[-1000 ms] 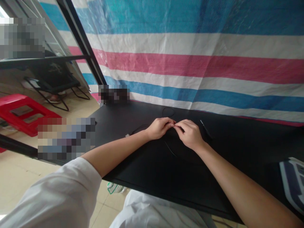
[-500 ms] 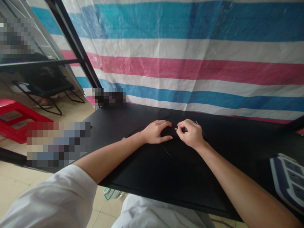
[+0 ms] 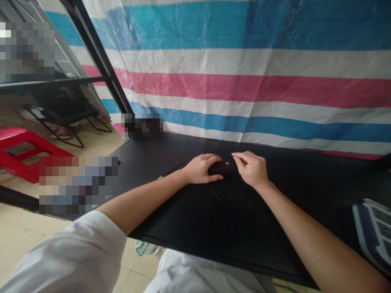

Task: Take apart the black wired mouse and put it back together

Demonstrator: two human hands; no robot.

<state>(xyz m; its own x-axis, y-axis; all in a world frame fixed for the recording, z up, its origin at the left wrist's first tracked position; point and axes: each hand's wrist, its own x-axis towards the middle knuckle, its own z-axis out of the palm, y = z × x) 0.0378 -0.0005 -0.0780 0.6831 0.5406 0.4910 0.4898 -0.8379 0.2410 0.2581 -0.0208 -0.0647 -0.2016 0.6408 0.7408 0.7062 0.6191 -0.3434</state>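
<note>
Disc (image 3: 227, 163): untouched, between fingertips
Left hand (image 3: 200, 169): still spread
Right hand (image 3: 252, 167): fingertips together, farther off
Cable (image 3: 216, 194): by left thumb

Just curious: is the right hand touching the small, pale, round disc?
Apart: the head view shows black tabletop between the right hand's fingertips and the disc.

Red stool (image 3: 33, 142) and black chair (image 3: 62, 106) at left – striped sheet (image 3: 198, 85) behind – power strip (image 3: 376, 235) at right
</note>
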